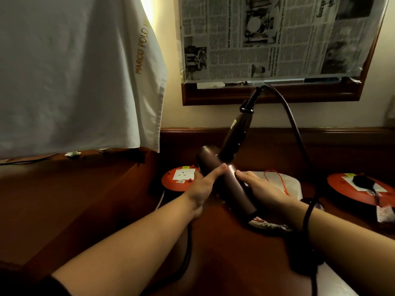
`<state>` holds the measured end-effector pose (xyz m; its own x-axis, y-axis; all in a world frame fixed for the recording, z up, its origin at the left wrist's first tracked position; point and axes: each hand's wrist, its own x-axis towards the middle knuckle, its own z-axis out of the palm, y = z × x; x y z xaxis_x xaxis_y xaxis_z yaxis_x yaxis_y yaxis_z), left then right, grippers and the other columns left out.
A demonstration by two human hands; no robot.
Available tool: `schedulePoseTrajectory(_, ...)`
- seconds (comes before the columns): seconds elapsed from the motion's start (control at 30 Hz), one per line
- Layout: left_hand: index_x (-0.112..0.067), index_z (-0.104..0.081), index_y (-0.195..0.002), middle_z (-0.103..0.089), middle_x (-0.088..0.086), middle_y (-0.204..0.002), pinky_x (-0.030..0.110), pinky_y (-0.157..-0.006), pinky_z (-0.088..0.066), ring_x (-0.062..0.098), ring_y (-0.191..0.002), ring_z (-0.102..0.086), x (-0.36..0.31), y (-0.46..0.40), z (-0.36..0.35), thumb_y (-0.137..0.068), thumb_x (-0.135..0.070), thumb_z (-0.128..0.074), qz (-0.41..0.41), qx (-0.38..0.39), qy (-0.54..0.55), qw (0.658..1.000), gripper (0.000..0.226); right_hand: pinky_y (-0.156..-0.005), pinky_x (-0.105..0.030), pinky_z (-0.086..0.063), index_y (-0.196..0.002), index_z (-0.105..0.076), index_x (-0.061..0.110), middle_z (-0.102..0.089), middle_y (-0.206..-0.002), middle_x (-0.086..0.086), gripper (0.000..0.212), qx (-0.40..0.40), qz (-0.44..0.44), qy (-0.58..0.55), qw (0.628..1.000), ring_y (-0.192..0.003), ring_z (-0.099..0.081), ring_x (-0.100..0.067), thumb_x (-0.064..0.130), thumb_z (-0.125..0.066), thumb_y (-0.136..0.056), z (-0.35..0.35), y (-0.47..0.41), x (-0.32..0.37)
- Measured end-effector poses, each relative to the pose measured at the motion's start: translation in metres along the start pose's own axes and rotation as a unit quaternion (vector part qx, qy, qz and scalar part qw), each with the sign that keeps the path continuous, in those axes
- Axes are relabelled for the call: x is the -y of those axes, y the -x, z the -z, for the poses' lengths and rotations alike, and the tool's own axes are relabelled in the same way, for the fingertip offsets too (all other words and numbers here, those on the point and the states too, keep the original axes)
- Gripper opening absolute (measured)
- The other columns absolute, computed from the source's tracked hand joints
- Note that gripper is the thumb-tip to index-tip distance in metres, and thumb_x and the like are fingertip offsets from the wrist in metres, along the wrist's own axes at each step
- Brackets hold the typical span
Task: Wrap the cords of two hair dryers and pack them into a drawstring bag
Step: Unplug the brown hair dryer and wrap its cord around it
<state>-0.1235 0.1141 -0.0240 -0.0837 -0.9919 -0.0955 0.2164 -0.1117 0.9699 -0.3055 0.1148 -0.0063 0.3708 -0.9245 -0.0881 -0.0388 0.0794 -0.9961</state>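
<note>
A dark brown hair dryer (229, 182) is held above the wooden table, barrel lying diagonally and handle pointing up and away. My left hand (205, 184) grips the barrel from the left, thumb laid across the top. My right hand (259, 190) holds it from the right. The dryer's black cord (294, 127) leaves the handle tip, arcs right and down, and loops around my right wrist. A white drawstring bag (292, 182) with a red string lies on the table under my right hand. Another dark cord (188, 253) runs under my left forearm. No second dryer shows.
Two orange cable reels with sockets sit on the table, one at the left (180, 178) and one at the right (361, 191) with a black plug in it. A white towel (74, 71) hangs at upper left. A newspaper-covered framed mirror (277, 39) is on the wall.
</note>
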Motion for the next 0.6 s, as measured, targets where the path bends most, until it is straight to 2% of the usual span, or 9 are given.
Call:
schedulePoseTrajectory(0.03, -0.023, -0.042, -0.138, -0.067, 0.016, -0.130, 0.058, -0.089, -0.060, 0.039, -0.113, -0.069, 0.000, 0.000, -0.002, -0.054, -0.056, -0.094, -0.018, -0.027, 0.026, 0.999, 0.104, -0.064, -0.030, -0.059, -0.125, -0.057, 0.007, -0.067, -0.108, -0.022, 0.034, 0.009, -0.008, -0.004, 1.000, -0.079, -0.075, -0.023, 0.034, -0.049, -0.105, -0.002, 0.000, 0.000)
schedulePoseTrajectory(0.1, -0.023, -0.037, -0.139, -0.064, 0.012, -0.130, 0.047, -0.078, -0.062, 0.032, -0.109, -0.070, -0.002, -0.002, -0.002, -0.072, -0.037, -0.090, -0.061, -0.087, 0.038, 0.994, 0.087, -0.081, -0.038, -0.058, -0.123, -0.066, 0.016, -0.067, -0.118, -0.018, 0.031, 0.033, -0.030, 0.005, 0.999, -0.100, -0.070, -0.029, 0.035, -0.049, -0.105, 0.001, -0.001, 0.000)
schedulePoseTrajectory(0.17, -0.028, -0.029, -0.142, -0.060, 0.008, -0.131, 0.044, -0.085, -0.060, 0.028, -0.110, -0.067, -0.006, -0.003, 0.003, -0.080, -0.024, -0.085, -0.105, -0.143, 0.027, 0.984, 0.084, -0.093, -0.049, -0.055, -0.116, -0.071, 0.009, -0.070, -0.122, -0.019, 0.036, 0.030, -0.057, -0.019, 0.998, -0.102, -0.070, -0.032, 0.035, -0.048, -0.105, 0.012, 0.001, 0.001)
schedulePoseTrajectory(0.23, -0.031, -0.023, -0.149, -0.057, 0.005, -0.133, 0.043, -0.091, -0.058, 0.025, -0.112, -0.064, -0.013, -0.004, 0.015, -0.078, -0.023, -0.087, -0.146, -0.204, 0.001, 0.968, 0.096, -0.092, -0.053, -0.056, -0.110, -0.070, 0.000, -0.067, -0.129, -0.026, 0.056, -0.002, -0.095, -0.116, 0.989, -0.104, -0.071, -0.039, 0.048, -0.041, -0.104, 0.027, 0.004, 0.001)
schedulePoseTrajectory(0.3, -0.030, -0.021, -0.153, -0.054, 0.001, -0.132, 0.033, -0.082, -0.056, 0.017, -0.105, -0.062, -0.018, -0.003, 0.029, -0.075, -0.024, -0.089, -0.169, -0.252, -0.031, 0.952, 0.103, -0.086, -0.052, -0.058, -0.104, -0.070, -0.002, -0.071, -0.114, -0.027, 0.081, 0.008, -0.105, -0.213, 0.971, -0.103, -0.071, -0.043, 0.067, -0.028, -0.099, 0.044, 0.010, 0.001)
schedulePoseTrajectory(0.33, -0.029, -0.020, -0.154, -0.052, -0.001, -0.130, 0.026, -0.074, -0.052, 0.012, -0.098, -0.060, -0.019, -0.002, 0.035, -0.076, -0.023, -0.089, -0.175, -0.270, -0.046, 0.946, 0.105, -0.085, -0.051, -0.059, -0.101, -0.071, -0.001, -0.072, -0.102, -0.024, 0.086, 0.025, -0.099, -0.238, 0.966, -0.098, -0.071, -0.042, 0.071, -0.025, -0.098, 0.051, 0.015, 0.003)
schedulePoseTrajectory(0.4, -0.027, -0.019, -0.155, -0.048, -0.002, -0.128, 0.021, -0.067, -0.046, 0.003, -0.088, -0.054, -0.019, -0.001, 0.048, -0.077, -0.020, -0.089, -0.182, -0.300, -0.065, 0.934, 0.104, -0.081, -0.048, -0.056, -0.097, -0.067, 0.004, -0.063, -0.081, -0.016, 0.070, 0.058, -0.098, -0.221, 0.969, -0.081, -0.068, -0.035, 0.063, -0.031, -0.100, 0.058, 0.022, 0.006)
schedulePoseTrajectory(0.5, -0.030, -0.018, -0.155, -0.049, 0.002, -0.134, 0.033, -0.082, -0.050, 0.013, -0.093, -0.057, -0.018, 0.001, 0.059, -0.077, -0.023, -0.088, -0.160, -0.331, -0.043, 0.929, 0.104, -0.072, -0.043, -0.046, -0.105, -0.056, 0.007, -0.048, -0.068, -0.010, 0.034, 0.030, -0.108, -0.142, 0.984, -0.062, -0.053, -0.025, 0.037, -0.042, -0.103, 0.055, 0.025, 0.001)
schedulePoseTrajectory(0.6, -0.032, -0.018, -0.155, -0.049, 0.008, -0.144, 0.041, -0.093, -0.051, 0.021, -0.106, -0.055, -0.017, 0.002, 0.062, -0.076, -0.027, -0.088, -0.149, -0.354, -0.037, 0.923, 0.106, -0.063, -0.036, -0.039, -0.113, -0.053, 0.009, -0.047, -0.065, -0.004, 0.023, -0.036, -0.116, -0.108, 0.987, -0.057, -0.044, -0.018, 0.028, -0.043, -0.106, 0.055, 0.015, -0.013)
